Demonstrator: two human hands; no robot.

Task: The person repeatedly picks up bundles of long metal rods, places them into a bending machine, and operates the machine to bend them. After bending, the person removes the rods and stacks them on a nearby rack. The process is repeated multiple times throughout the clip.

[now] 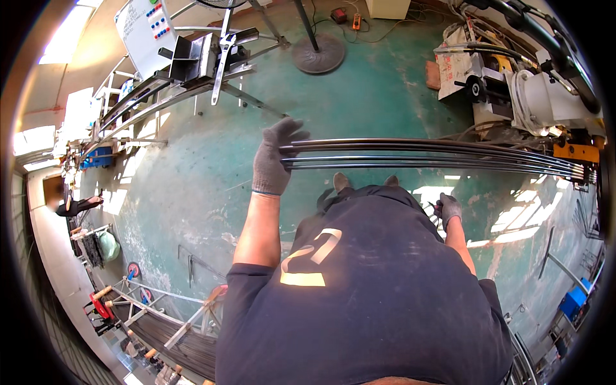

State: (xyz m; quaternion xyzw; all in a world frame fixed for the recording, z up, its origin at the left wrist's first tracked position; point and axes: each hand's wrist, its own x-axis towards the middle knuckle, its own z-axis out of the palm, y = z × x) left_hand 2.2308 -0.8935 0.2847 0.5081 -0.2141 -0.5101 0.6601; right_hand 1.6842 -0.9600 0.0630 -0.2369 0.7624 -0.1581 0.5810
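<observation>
My left hand (273,160), in a grey glove, is at the left end of several long, thin dark metal rods (410,154). Its palm meets the rod ends, and its fingers stretch out above them, apart. The rods run level across my front in two close layers toward the far right. Lower down, beside my right hip, my right hand (449,212) wears a grey glove too. Its fingers are curled in, and whatever they may hold is hidden. My dark shirt (385,276) covers much of the lower view.
At the rods' right end sits an orange machine part (576,153). A metal frame (199,64) with a wrench-shaped piece stands at the far left; a round stand base (319,54) is ahead. Behind me on the left, a rack (173,340) bears dark rods. Another person (77,204) is at far left.
</observation>
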